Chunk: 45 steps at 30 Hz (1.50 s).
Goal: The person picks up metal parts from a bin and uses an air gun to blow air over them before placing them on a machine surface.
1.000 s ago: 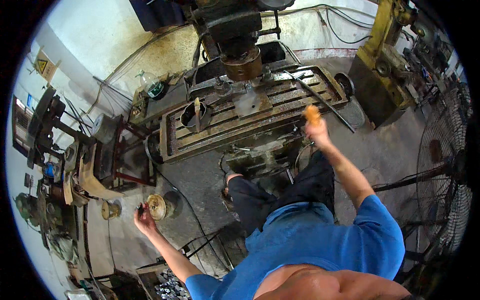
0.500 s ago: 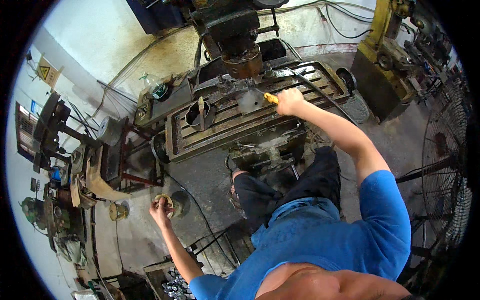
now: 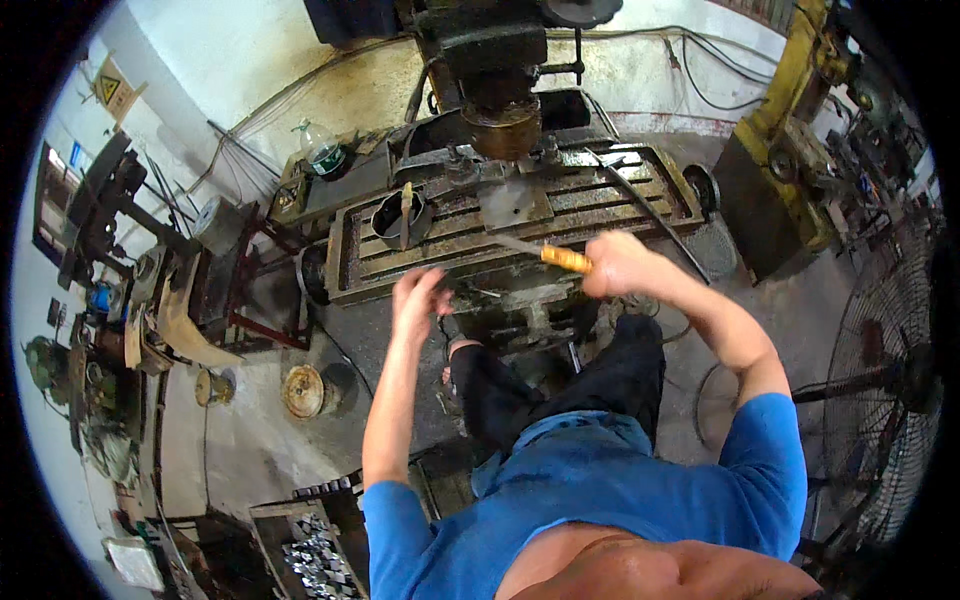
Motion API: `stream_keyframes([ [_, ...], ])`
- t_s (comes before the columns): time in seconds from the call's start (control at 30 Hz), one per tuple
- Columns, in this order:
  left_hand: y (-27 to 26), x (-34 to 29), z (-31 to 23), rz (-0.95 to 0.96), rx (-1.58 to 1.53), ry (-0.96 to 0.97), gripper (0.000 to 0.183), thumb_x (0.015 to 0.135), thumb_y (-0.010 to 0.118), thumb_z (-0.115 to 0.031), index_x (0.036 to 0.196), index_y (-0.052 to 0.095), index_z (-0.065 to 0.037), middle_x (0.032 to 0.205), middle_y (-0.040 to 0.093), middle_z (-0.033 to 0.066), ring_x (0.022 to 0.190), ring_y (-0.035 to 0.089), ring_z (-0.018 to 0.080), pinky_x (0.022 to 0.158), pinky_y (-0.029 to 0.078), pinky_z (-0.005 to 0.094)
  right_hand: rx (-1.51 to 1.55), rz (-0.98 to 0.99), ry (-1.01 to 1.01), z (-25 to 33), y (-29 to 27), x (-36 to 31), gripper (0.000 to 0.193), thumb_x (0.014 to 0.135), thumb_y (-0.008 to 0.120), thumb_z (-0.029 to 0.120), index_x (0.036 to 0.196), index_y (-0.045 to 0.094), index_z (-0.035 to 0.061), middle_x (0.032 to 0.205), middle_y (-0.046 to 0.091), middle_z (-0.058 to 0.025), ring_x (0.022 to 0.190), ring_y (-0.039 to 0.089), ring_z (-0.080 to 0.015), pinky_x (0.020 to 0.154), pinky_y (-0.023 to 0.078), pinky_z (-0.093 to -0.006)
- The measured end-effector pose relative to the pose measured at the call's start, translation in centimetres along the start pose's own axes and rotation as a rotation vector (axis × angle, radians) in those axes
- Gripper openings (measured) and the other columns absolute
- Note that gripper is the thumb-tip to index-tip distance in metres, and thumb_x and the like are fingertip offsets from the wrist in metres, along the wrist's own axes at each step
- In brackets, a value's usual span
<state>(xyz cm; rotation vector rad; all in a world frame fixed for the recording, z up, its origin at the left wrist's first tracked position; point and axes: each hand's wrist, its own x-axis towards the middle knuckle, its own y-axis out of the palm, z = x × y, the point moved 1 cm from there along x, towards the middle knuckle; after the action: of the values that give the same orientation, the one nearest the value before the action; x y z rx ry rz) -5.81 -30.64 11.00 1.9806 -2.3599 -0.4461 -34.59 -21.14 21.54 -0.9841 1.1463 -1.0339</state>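
Note:
My right hand [image 3: 618, 264] grips a file by its yellow handle [image 3: 566, 259]. The file's grey blade points left, in front of the slotted machine table [image 3: 385, 268]. My left hand [image 3: 415, 300] is at the table's front edge, left of the file. Its fingers are curled together, and what they hold, if anything, is too small to make out. On the machine table lies a flat grey metal plate [image 3: 515, 205], below the round spindle head [image 3: 500, 130]. A dark pot [image 3: 388, 222] with a brush [image 3: 406, 205] in it stands on the table's left part.
A long dark bar [image 3: 640, 195] slants across the table's right side. A round tin [image 3: 303, 391] and a smaller can [image 3: 213, 387] stand on the floor at left. A crate of metal pieces [image 3: 318, 560] is at lower left. A large fan [image 3: 870, 390] stands at right.
My left hand has moved from above the floor tin up and right to the table's front edge. My right hand has drawn the file back from the metal plate, toward me.

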Motion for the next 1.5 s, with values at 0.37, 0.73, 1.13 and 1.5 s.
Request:
stream_keyframes([
  [0.37,9.8,6.4,1.3,0.166,-0.034,-0.119,0.034,0.083,0.057,-0.022,0.104,0.048,0.004,0.061,0.054,0.0102,0.037,0.046,0.0119,0.038,0.045,0.0272,0.150,0.089,-0.043,-3.3,1.3,-2.0,0.035,0.054,0.053,0.029,0.068,0.063,-0.0019,0.068,0.059,-0.0255,0.068,0.060,-0.0386,0.067,0.049,-0.0415],
  [0.73,9.8,6.8,1.1,0.103,0.146,-0.057,0.033,0.080,0.062,-0.028,0.092,0.048,-0.001,0.059,0.054,0.0091,0.036,0.044,0.0102,0.037,0.041,0.0252,0.193,0.000,0.131,-6.9,1.0,4.0,0.037,0.058,0.053,0.026,0.078,0.063,-0.0031,0.083,0.061,-0.0255,0.084,0.060,-0.0356,0.075,0.048,-0.0381],
  [1.13,14.2,11.9,1.2,-0.133,1.190,0.640,0.039,0.072,0.065,-0.038,0.081,0.051,-0.003,0.063,0.060,0.0150,0.060,0.060,0.0311,0.054,0.047,0.0418,0.305,-0.310,-0.003,-9.5,2.0,4.0,0.024,0.061,0.055,0.016,0.073,0.062,-0.0030,0.067,0.060,-0.0227,0.066,0.062,-0.0314,0.065,0.048,-0.0365],
  [1.5,11.4,12.7,0.2,0.097,1.126,0.569,0.022,0.069,0.065,-0.020,0.088,0.059,-0.009,0.067,0.060,0.0122,0.071,0.060,0.0298,0.063,0.047,0.0415,0.563,-0.363,0.228,-12.8,13.8,6.5,0.025,0.058,0.063,0.018,0.076,0.066,0.0018,0.067,0.061,-0.0203,0.066,0.061,-0.0291,0.065,0.049,-0.0362],
])
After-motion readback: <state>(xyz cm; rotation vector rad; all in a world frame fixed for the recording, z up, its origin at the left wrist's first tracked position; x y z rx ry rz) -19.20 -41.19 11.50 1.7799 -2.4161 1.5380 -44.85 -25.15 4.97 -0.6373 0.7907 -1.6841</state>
